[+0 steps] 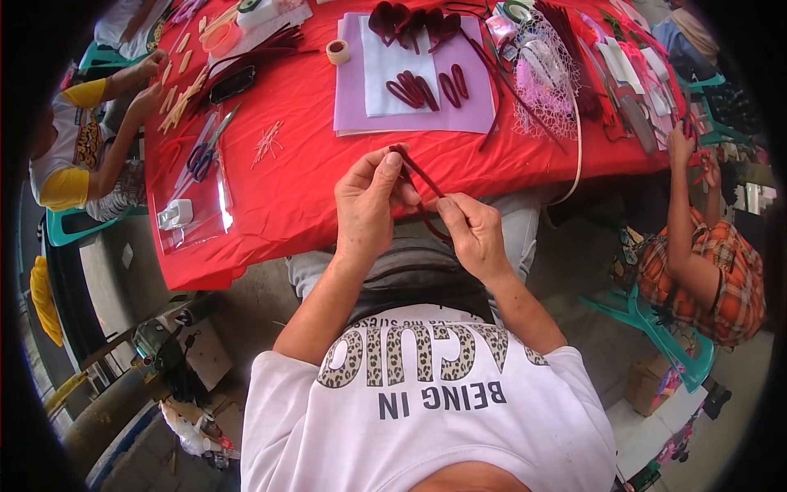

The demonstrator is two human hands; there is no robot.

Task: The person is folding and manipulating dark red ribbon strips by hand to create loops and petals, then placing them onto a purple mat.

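Dark-red fuzzy strip [424,175]: we pinch it in left hand [366,199], further along in right hand [475,236], probably keeping it taut between.

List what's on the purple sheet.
On the purple sheet: a pale sheet, dark red loops, petal shapes and, at right, long strips. What the pale sheet covers can't be seen.
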